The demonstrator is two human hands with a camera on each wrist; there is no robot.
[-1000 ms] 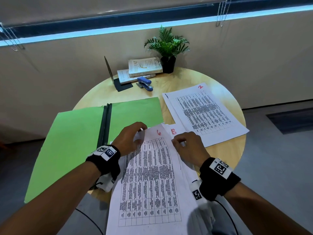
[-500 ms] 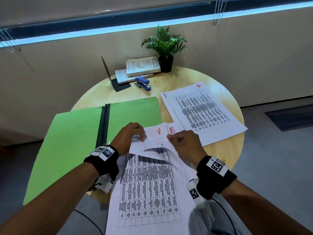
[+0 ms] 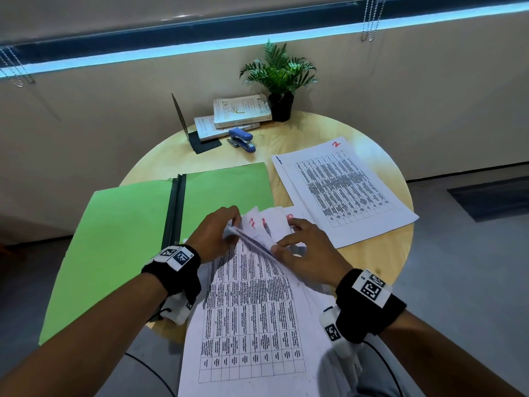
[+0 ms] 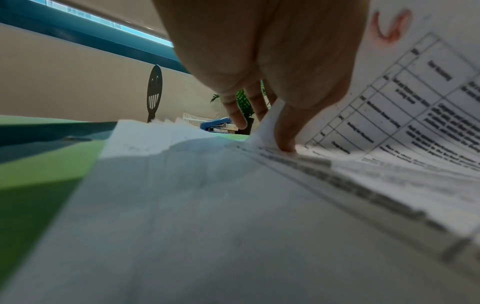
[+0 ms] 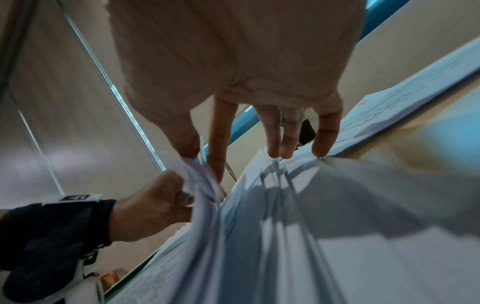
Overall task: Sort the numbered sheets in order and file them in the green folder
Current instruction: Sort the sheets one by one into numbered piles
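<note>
The green folder (image 3: 120, 239) (image 4: 39, 174) lies open on the left of the table. In front of me a stack of printed sheets (image 3: 249, 310) (image 5: 324, 226) overhangs the table's near edge. Its top sheets are bent up at the far end. My left hand (image 3: 232, 224) (image 4: 262, 125) grips their lifted left corner. My right hand (image 3: 282, 245) (image 5: 205, 158) pinches the same bent sheets between thumb and forefinger, with its other fingers resting on fanned corners. Red numbers show there, one of them a 7 (image 3: 252, 223). A separate pile topped by sheet 2 (image 3: 343, 190) lies at the right.
The round wooden table (image 3: 289, 138) carries two books (image 3: 240, 113), a blue stapler (image 3: 242, 138), a black bookend (image 3: 183, 124) and a potted plant (image 3: 279, 78) at the back. A wall stands close behind. Floor lies beyond the right edge.
The top sheet marked 6 lay flat; its far end is now bent up and back with others, showing the 7 beneath. Both hands have closed in on the lifted edge.
</note>
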